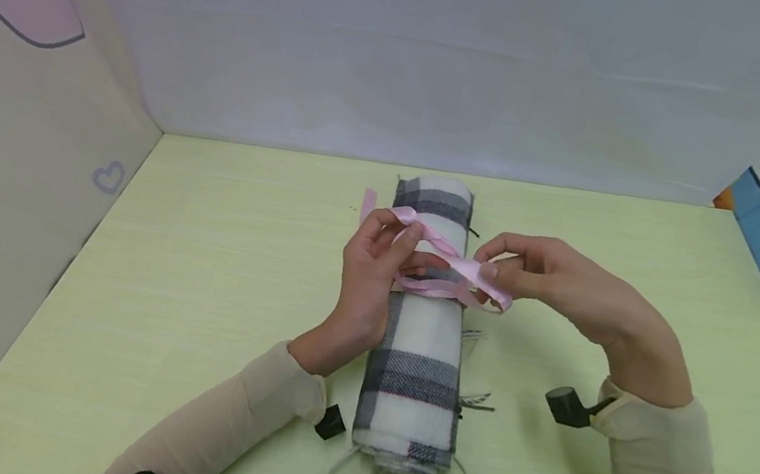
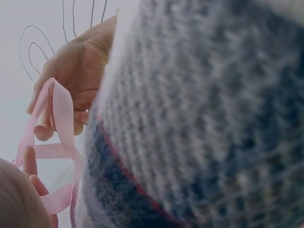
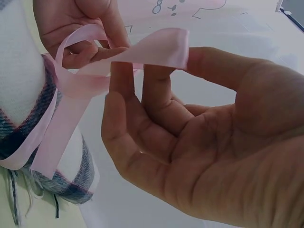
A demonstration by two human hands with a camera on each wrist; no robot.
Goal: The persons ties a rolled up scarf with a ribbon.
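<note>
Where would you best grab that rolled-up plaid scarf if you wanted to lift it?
Probably around the bare lower stretch of the plaid scarf, coming from above with fingers down both long sides. The roll lies flat on the table, and its middle is taken up by the pink ribbon, which the left hand and right hand pinch.

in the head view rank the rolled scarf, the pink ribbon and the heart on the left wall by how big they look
1. Rolled scarf, by far the largest.
2. Pink ribbon, tied around the scarf and pinched by the left hand and right hand.
3. Heart, the smallest.
</note>
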